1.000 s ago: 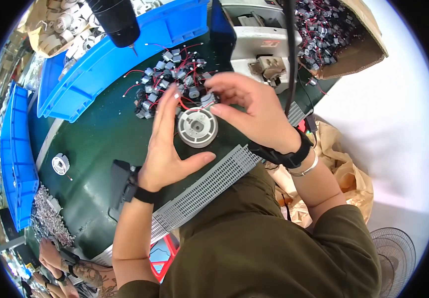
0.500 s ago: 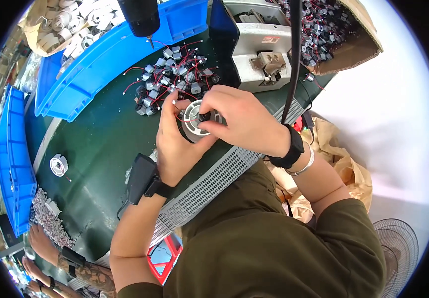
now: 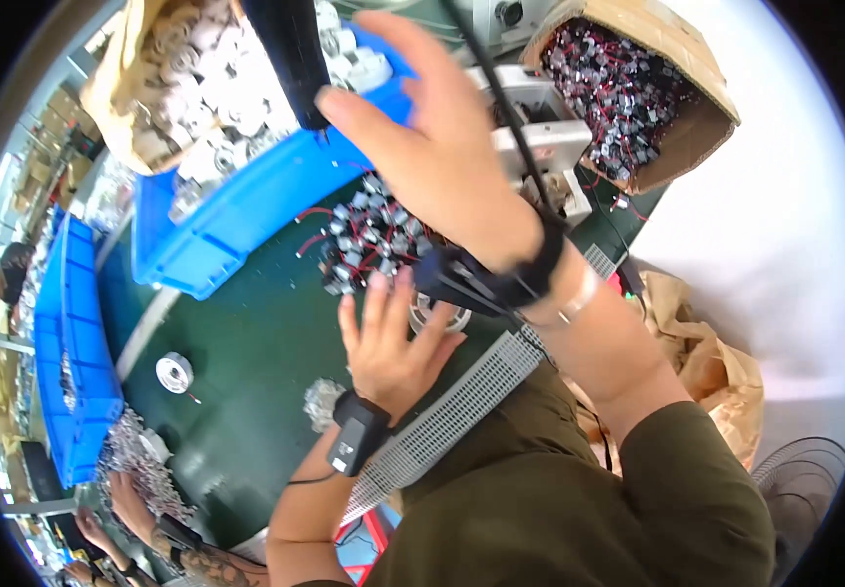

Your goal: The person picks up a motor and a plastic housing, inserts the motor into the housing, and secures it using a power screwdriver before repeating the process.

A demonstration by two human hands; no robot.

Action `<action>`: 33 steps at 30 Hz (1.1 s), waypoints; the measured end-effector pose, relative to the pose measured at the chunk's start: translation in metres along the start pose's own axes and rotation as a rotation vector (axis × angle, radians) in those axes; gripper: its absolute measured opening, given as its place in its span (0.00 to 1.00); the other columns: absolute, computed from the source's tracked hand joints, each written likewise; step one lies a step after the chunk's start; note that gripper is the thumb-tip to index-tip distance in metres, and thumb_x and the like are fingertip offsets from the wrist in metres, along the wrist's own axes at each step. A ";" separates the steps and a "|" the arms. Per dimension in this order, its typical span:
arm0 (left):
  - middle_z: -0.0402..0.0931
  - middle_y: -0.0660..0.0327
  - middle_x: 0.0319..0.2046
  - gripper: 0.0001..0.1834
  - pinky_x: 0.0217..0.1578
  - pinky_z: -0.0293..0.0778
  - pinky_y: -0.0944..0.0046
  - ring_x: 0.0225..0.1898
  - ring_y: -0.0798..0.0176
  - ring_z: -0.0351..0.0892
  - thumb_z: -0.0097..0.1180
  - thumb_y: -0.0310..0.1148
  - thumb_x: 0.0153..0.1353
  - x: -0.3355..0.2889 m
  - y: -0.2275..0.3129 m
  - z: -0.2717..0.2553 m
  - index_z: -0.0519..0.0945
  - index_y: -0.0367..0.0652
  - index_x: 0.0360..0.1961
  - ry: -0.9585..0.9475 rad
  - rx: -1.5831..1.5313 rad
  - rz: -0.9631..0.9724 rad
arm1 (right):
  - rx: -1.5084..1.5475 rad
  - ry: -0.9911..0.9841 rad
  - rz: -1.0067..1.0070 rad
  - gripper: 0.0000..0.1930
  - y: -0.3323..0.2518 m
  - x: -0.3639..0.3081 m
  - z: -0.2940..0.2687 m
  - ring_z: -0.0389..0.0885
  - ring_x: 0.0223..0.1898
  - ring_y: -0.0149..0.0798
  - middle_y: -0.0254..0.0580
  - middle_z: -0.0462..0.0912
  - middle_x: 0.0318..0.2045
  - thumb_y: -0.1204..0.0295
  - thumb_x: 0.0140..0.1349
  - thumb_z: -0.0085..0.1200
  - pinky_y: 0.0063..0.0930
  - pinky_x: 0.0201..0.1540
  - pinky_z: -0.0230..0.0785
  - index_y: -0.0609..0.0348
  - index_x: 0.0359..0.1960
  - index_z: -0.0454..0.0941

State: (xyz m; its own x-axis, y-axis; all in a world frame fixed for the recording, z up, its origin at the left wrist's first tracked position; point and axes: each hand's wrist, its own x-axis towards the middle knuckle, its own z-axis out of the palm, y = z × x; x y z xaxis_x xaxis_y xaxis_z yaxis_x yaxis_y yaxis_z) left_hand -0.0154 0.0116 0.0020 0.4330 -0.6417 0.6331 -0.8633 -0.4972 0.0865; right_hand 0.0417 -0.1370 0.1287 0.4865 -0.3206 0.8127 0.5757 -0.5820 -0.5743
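My left hand [image 3: 393, 352] is low over the green bench with its fingers stretched and apart. Its index finger and thumb lie against the near side of a round white plastic housing [image 3: 455, 319], which my right wrist partly covers. My right hand [image 3: 432, 137] is raised and blurred, fingers spread, with its thumb at the lower end of a black power screwdriver [image 3: 290, 59]. The hand has not closed round the tool. Behind the housing lies a heap of small motors [image 3: 368, 235] with red wires.
A blue bin [image 3: 207, 259] and a bag of white parts [image 3: 163, 98] stand at the back. A carton of motors [image 3: 706, 117] sits back right, near a grey metal fixture [image 3: 554, 147]. Another white housing [image 3: 175, 373] lies left. A co-worker's hand [image 3: 131, 504] touches small parts.
My right hand has left the housing and swung up to the screwdriver. My left hand's fingers have loosened and spread beside the housing. The whole view has shifted.
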 end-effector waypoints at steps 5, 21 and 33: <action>0.73 0.61 0.51 0.23 0.56 0.56 0.39 0.60 0.51 0.66 0.65 0.38 0.48 0.006 0.011 -0.002 0.77 0.49 0.48 -0.035 -0.066 0.059 | 0.741 -0.137 0.066 0.19 0.012 0.070 0.045 0.75 0.39 0.27 0.36 0.75 0.39 0.75 0.52 0.65 0.22 0.41 0.71 0.63 0.44 0.71; 0.75 0.53 0.50 0.20 0.57 0.60 0.45 0.54 0.47 0.71 0.62 0.23 0.47 0.016 -0.004 -0.004 0.77 0.36 0.44 -0.076 -0.197 0.091 | 0.286 -0.017 0.404 0.09 -0.014 0.009 -0.144 0.74 0.18 0.26 0.35 0.77 0.20 0.77 0.51 0.62 0.18 0.20 0.65 0.63 0.30 0.73; 0.74 0.47 0.49 0.21 0.51 0.70 0.48 0.53 0.42 0.72 0.63 0.22 0.44 0.011 0.000 0.001 0.77 0.31 0.43 -0.046 -0.225 0.088 | 0.259 -0.054 0.043 0.08 0.034 -0.008 -0.160 0.74 0.19 0.25 0.31 0.76 0.20 0.79 0.49 0.62 0.19 0.23 0.65 0.62 0.28 0.74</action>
State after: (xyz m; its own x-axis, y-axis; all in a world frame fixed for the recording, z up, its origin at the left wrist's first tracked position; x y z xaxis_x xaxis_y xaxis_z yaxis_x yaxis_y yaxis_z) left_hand -0.0105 0.0040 0.0085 0.3606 -0.7050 0.6107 -0.9319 -0.2989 0.2053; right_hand -0.0478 -0.2743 0.1181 0.5446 -0.2970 0.7843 0.6993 -0.3554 -0.6202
